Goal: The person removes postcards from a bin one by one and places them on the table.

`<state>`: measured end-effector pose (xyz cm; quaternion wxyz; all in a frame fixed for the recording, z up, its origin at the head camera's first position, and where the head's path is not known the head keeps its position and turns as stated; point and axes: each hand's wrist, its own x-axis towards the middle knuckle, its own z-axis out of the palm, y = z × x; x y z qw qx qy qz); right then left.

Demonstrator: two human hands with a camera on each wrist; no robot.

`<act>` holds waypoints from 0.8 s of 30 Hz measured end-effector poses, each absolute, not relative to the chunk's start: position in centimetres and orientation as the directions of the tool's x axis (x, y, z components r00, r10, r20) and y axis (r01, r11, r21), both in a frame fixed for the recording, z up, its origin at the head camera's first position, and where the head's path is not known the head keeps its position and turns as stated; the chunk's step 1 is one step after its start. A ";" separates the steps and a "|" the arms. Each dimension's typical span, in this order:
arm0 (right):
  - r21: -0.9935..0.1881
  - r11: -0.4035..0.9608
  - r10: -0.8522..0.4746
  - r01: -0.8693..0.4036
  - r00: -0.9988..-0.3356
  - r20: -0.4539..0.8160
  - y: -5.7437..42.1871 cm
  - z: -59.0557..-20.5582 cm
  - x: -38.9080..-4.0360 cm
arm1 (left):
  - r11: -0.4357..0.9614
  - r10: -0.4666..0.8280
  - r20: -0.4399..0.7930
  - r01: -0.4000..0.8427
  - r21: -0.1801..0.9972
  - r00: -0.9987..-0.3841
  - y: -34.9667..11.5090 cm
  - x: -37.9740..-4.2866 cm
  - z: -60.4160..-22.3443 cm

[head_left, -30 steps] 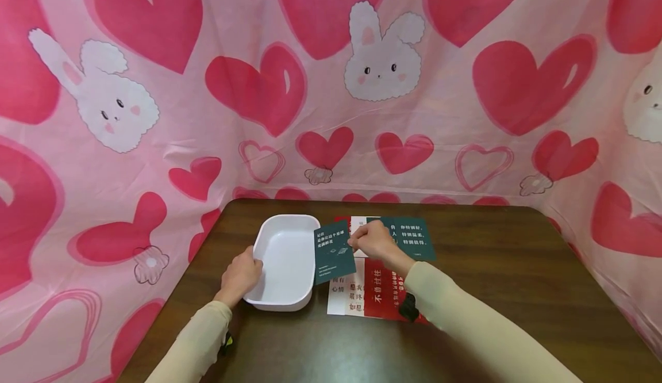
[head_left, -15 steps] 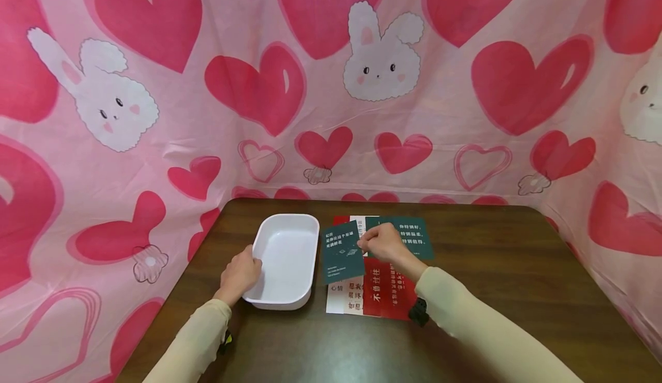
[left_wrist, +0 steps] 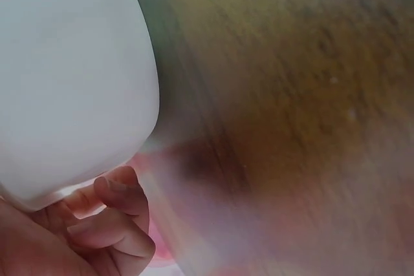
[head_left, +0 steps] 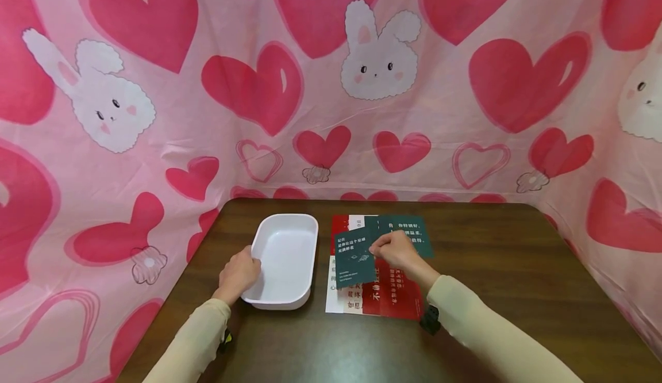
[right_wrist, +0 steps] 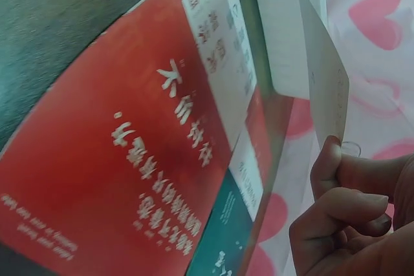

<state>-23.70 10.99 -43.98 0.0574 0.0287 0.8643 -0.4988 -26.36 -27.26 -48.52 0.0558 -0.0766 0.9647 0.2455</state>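
Observation:
My left hand (head_left: 239, 275) grips the left rim of a white rectangular plastic basin (head_left: 284, 268); in the left wrist view its fingers (left_wrist: 123, 214) curl beneath the basin's edge. Between thumb and fingertips, my right hand (head_left: 399, 252) pinches the right edge of a dark green card (head_left: 355, 259) printed with white characters and a small planet drawing. That card is raised over the other cards and overlaps them in the head view. Below it lie a red card (right_wrist: 136, 127) with white writing, a white card (head_left: 333, 299) and another green card (head_left: 425, 239).
All this stands on a dark brown wooden table (head_left: 486, 279). A pink cloth (head_left: 320, 107) with hearts and rabbit faces hangs behind the table and along both sides. A red-and-white card (head_left: 338, 228) lies toward the back of the group of cards.
My right hand has carried the green card to the right, away from the basin's rim and over the laid-out cards. My left hand keeps its grip on the basin.

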 end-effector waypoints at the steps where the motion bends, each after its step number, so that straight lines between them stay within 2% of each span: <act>1: -0.856 0.506 -0.008 0.105 -0.992 -0.127 11.2 -44.1 -23.6 | 0.868 -0.121 -0.146 -0.176 0.465 -0.982 -27.3 -26.4 -48.5; 19: -0.840 0.522 0.039 0.148 -0.988 -0.149 15.5 -45.9 -22.0 | 0.890 -0.120 -0.188 -0.189 0.414 -0.975 -27.3 -26.4 -47.6; 24: -0.835 0.522 0.060 0.175 -0.984 -0.168 16.6 -46.0 -21.6 | 0.896 -0.111 -0.166 -0.171 0.409 -0.980 -27.3 -26.6 -47.5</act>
